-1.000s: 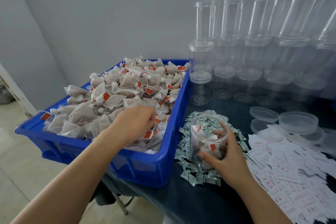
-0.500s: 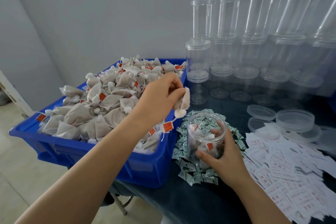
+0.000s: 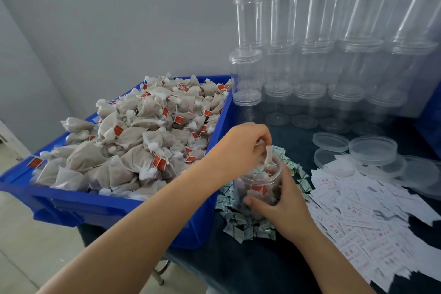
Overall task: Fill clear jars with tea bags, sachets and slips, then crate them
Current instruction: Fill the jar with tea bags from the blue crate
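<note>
Head view, only one I've got. Left hand (image 3: 241,148) sits over the mouth of the clear jar (image 3: 260,184), fingers curled and pinching a tea bag (image 3: 268,156) that hangs partly into the opening. Right hand (image 3: 284,205) wraps the jar's near and right side, thumb across the front, fingers curled round the wall. I see more tea bags and a red tag inside the jar already. The jar stands upright on a pile of green-and-white sachets (image 3: 248,224) on the dark table (image 3: 250,267). Just left of it, the blue crate (image 3: 100,207) is heaped with tea bags (image 3: 143,141), red tags showing, and its near-left corner overhangs the table edge. Right of the jar, white printed slips (image 3: 362,217) lie spread loose. Behind them a few clear lids (image 3: 372,150) are stacked and overlapping. Along the back wall, empty jars (image 3: 317,59) stand stacked several high in rows. Floor tiles (image 3: 28,246) show lower left.
</note>
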